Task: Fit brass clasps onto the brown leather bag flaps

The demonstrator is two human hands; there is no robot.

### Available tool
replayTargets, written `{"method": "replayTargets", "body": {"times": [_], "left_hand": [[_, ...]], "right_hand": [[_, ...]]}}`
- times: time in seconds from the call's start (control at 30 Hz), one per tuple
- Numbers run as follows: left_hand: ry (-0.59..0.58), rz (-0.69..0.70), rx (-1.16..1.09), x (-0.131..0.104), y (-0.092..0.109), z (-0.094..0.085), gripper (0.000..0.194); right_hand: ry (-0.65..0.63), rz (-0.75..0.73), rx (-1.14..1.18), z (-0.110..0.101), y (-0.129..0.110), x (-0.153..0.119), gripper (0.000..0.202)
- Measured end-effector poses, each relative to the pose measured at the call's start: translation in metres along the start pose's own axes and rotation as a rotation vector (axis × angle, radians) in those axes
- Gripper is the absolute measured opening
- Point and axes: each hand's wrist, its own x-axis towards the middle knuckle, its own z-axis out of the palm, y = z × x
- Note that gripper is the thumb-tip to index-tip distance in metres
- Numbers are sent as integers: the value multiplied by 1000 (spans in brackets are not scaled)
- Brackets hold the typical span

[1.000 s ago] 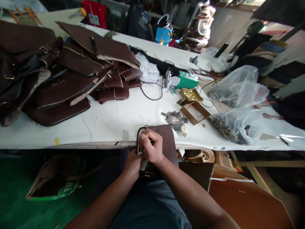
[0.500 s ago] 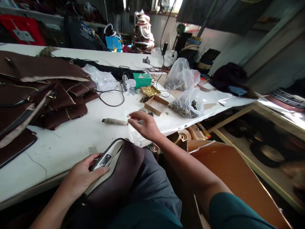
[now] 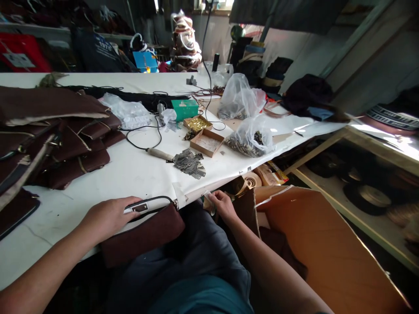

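A dark brown leather bag (image 3: 144, 237) with black-piped edges rests over my lap against the table's front edge, its mouth parted. My left hand (image 3: 113, 213) grips its rim, fingers and thumb around a light strip with a small metal plate (image 3: 140, 207). Just past the table edge, my right hand (image 3: 224, 206) pinches a small whitish piece (image 3: 207, 196), too small to name. On the table, a tool with a pale handle (image 3: 160, 154) lies beside a heap of flat metal plates (image 3: 190, 163).
Stacked brown bags (image 3: 55, 139) cover the table's left side. Small cardboard boxes (image 3: 207, 142), one with gold-coloured pieces, a green box (image 3: 185, 110) and plastic bags of metal parts (image 3: 250, 141) stand further back. A large cardboard carton (image 3: 314, 231) is at my right.
My right hand has drawn back from beside the tool to below the table edge, uncovering the metal plates. The bag has come lower and flatter, with my left hand still on it.
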Motion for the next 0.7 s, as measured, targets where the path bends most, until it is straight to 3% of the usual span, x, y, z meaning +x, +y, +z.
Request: {"method": "replayTargets", "body": {"times": [0.17,0.3,0.53,0.63,0.7], "left_hand": [[18,-61,117,-17,15,4,50],[37,-41,-32,-18,16,11,50],[51,36,-291,-9,5,16,47],[20,44,-323,-7,5,12,47],[11,47,-327,-7,6,9,46]], "right_hand": [[-94,74,36,-8,-7,2,54],[-131,121,-10,-13,-10,1,54],[-73,67,-149,-15,-15,-1,48],[-52,34,-219,-16,-30,-13,47],[-77,-42,-258,-13,-52,-29,47]]}}
